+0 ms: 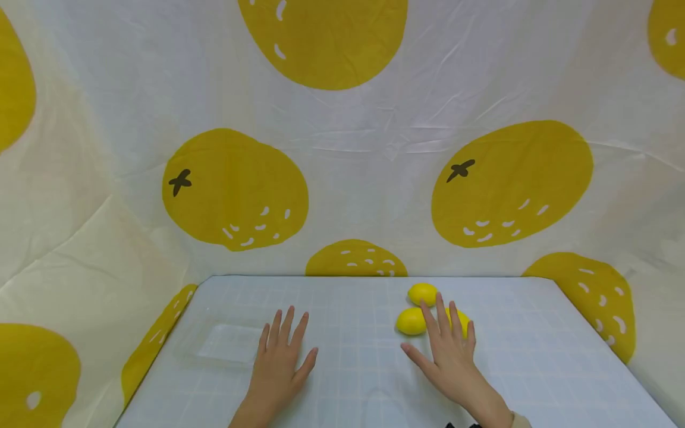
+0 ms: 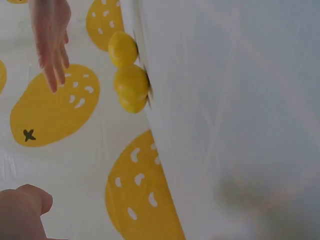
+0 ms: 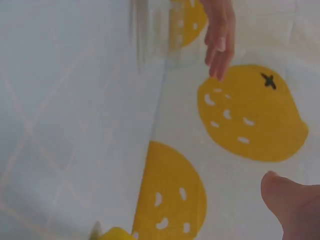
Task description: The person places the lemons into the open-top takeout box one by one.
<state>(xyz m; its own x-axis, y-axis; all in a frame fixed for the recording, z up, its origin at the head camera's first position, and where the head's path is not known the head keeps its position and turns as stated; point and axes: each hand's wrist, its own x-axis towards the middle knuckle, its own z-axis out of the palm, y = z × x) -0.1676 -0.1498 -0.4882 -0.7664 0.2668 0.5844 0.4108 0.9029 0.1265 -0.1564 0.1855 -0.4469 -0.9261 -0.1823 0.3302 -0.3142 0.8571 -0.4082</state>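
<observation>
Three yellow lemons lie grouped on the right half of the table: a back lemon (image 1: 423, 294), a left lemon (image 1: 411, 321) and a right lemon (image 1: 459, 323) partly covered by fingers in the head view. My right hand (image 1: 446, 356) hovers over the near side of this group, fingers straight and spread, holding nothing. My left hand (image 1: 279, 362) is also spread and bare, raised over the table beside a clear, shallow rectangular container (image 1: 227, 342). In the left wrist view the lemons (image 2: 131, 82) overlap one another. The right wrist view catches the clear container's wall (image 3: 150, 35).
A pale blue checked cloth (image 1: 353, 368) covers the table. Behind it and at both sides hangs a white curtain (image 1: 369, 178) printed with large yellow lemons, meeting the table's back edge. A small dark object (image 1: 460, 425) shows at the bottom, by the right wrist.
</observation>
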